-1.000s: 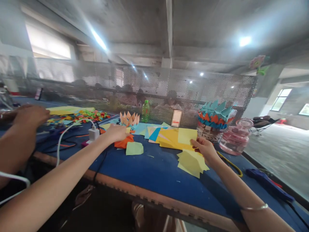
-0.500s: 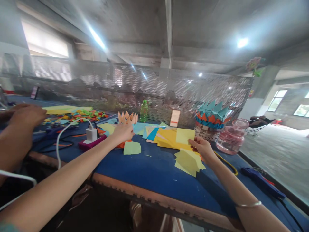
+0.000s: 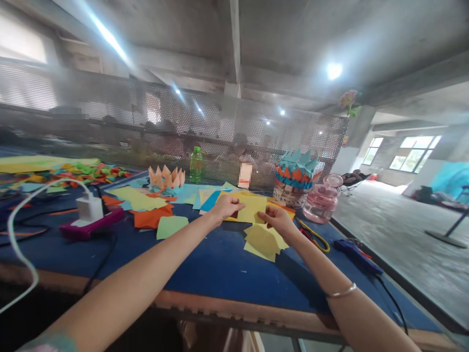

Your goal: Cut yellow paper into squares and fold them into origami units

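Now your left hand (image 3: 227, 207) and right hand (image 3: 277, 220) pinch a yellow paper sheet (image 3: 252, 209) between them, fingers close together, toward the far edge of the blue table (image 3: 220, 264), just above a pile of yellow paper (image 3: 261, 242).

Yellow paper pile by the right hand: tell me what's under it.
The blue tabletop shows around the edges of the yellow paper pile; whatever lies directly beneath it is covered and cannot be seen.

A long blue table (image 3: 220, 269) has lots on it — yellow paper (image 3: 262, 242), a green paper square (image 3: 172, 227), a pink glass jar (image 3: 320, 199), a green bottle (image 3: 196, 165).
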Action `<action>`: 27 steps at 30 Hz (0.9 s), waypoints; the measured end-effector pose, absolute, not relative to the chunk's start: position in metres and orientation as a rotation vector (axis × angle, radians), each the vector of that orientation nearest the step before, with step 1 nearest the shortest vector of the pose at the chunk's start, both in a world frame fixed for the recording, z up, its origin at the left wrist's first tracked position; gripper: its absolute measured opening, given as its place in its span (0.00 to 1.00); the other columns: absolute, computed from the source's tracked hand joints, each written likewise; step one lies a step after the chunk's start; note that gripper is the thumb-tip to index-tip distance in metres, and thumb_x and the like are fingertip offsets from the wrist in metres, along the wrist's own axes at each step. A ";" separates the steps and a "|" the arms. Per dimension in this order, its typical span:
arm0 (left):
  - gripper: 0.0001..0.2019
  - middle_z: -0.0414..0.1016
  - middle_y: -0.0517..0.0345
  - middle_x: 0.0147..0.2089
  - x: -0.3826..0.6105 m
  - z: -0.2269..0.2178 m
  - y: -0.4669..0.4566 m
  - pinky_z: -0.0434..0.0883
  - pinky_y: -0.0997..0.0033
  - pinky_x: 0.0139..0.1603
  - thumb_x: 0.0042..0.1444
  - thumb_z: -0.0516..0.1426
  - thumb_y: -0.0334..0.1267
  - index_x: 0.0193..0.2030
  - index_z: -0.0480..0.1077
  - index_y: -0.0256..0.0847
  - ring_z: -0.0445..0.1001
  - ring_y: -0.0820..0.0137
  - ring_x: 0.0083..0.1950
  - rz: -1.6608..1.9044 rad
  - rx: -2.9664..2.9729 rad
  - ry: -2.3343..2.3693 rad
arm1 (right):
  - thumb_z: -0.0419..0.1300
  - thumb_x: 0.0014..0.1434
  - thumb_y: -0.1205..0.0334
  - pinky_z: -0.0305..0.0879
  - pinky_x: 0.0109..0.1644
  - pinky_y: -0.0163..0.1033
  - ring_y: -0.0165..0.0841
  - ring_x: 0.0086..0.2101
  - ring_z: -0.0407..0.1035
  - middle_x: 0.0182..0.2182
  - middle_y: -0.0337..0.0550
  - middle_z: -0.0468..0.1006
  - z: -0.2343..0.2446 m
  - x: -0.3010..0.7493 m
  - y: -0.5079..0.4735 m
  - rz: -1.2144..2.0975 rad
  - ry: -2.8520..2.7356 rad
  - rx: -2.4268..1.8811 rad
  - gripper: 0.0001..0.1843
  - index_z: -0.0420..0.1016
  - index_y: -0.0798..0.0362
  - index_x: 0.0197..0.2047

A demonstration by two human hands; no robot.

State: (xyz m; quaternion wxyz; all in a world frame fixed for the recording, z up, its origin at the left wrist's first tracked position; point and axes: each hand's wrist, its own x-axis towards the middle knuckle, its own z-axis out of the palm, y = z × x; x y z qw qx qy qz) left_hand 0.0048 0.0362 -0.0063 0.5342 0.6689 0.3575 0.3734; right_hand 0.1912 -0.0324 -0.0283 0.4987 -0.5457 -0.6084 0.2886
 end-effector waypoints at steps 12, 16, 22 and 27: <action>0.13 0.76 0.54 0.25 0.000 -0.021 0.025 0.67 0.74 0.23 0.49 0.62 0.44 0.25 0.71 0.34 0.72 0.72 0.23 0.879 1.652 0.905 | 0.64 0.43 0.44 0.56 0.23 0.32 0.25 0.19 0.59 0.16 0.33 0.66 -0.012 0.230 -0.035 0.583 -1.713 -1.582 0.20 0.69 0.54 0.21; 0.09 0.77 0.53 0.28 0.000 -0.020 0.025 0.67 0.75 0.23 0.53 0.58 0.38 0.27 0.71 0.34 0.73 0.72 0.25 0.909 1.658 0.955 | 0.70 0.36 0.49 0.59 0.27 0.35 0.30 0.23 0.65 0.20 0.38 0.73 -0.012 0.244 -0.036 0.548 -1.842 -1.721 0.18 0.75 0.54 0.23; 0.07 0.77 0.52 0.29 0.000 -0.017 0.021 0.67 0.75 0.24 0.55 0.56 0.33 0.28 0.71 0.34 0.73 0.72 0.25 0.914 1.663 0.983 | 0.75 0.26 0.49 0.64 0.45 0.44 0.43 0.41 0.70 0.44 0.51 0.76 -0.026 0.237 -0.032 0.494 -1.898 -1.842 0.41 0.75 0.55 0.46; 0.05 0.77 0.51 0.29 0.000 -0.017 0.022 0.66 0.75 0.24 0.53 0.58 0.33 0.28 0.71 0.35 0.72 0.72 0.25 0.921 1.646 0.981 | 0.75 0.26 0.46 0.66 0.36 0.42 0.41 0.32 0.71 0.32 0.48 0.79 -0.024 0.232 -0.036 0.607 -1.868 -1.900 0.37 0.77 0.56 0.40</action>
